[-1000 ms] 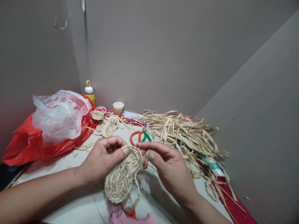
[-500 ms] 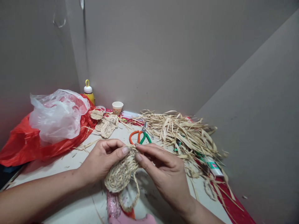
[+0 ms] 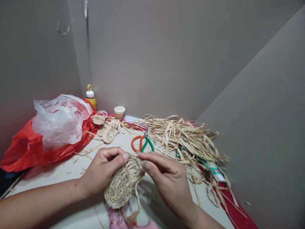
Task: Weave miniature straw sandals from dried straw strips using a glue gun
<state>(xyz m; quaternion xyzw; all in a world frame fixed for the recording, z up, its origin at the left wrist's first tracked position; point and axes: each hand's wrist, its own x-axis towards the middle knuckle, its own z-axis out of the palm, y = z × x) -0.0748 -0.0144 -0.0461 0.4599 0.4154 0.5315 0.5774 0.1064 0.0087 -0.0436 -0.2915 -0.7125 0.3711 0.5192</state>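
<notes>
A small woven straw sole (image 3: pixel 124 181), oval and tan, is held up over the table. My left hand (image 3: pixel 105 168) pinches its upper left edge between thumb and fingers. At the top right edge, the thumb and forefinger of my right hand (image 3: pixel 169 181) are closed on the same sole; whether they also grip a strand is too small to tell. A twisted straw cord (image 3: pixel 138 198) loops down from its right side. Beneath it lies a pink object (image 3: pixel 143 225), partly hidden. Scissors (image 3: pixel 143 143) with orange and green handles rest just beyond my fingertips.
A heap of dry straw strips (image 3: pixel 183 136) spreads across the right. More woven straw pieces (image 3: pixel 111 131) lie at back left beside red and clear plastic bags (image 3: pixel 59 127). A paper cup (image 3: pixel 119 113), yellow bottle (image 3: pixel 91 98) and white-green tube (image 3: pixel 216 171) stand or lie around.
The sole has tilted and sunk slightly in the view, showing more of its face. My right thumb has shifted a little away from its edge. The whole view has shifted slightly.
</notes>
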